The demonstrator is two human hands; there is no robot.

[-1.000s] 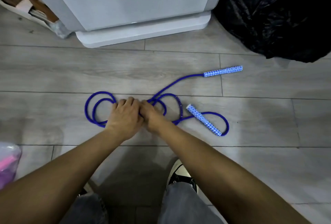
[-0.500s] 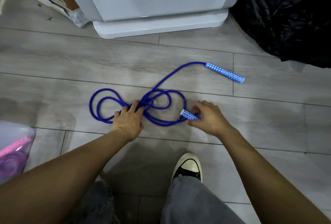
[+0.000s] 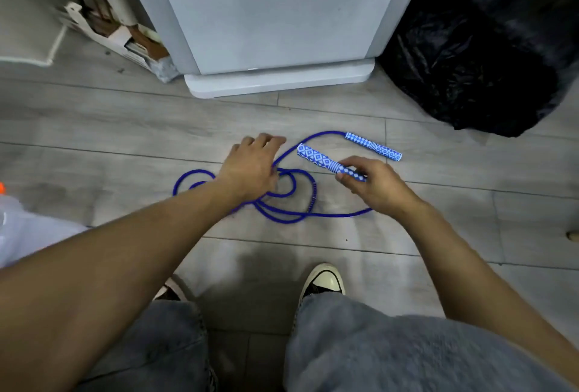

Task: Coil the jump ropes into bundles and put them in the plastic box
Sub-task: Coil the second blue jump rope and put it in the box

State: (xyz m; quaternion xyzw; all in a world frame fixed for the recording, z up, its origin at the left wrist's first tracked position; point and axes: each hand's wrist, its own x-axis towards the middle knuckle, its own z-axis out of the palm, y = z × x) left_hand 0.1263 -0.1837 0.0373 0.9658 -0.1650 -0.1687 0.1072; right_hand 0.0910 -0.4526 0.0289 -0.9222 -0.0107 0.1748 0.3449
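Blue braided-cord jump rope (image 3: 283, 214) loosely looped on grey plank floor (image 3: 125, 141); limp, light, tangle-prone, best taken by stiff patterned handle (image 3: 326, 163), now pinched in right hand (image 3: 376, 186); left hand (image 3: 250, 166) spread flat, pinning loops.

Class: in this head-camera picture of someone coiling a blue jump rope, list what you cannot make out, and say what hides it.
- Rope loops under the left hand: the hand and forearm cover them.
- Near handle's lower end: inside the right hand.
- Plastic box: cut by the left edge, blurred; contents unreadable.
- Black bag: cut by the right edge, too dark to show contents.
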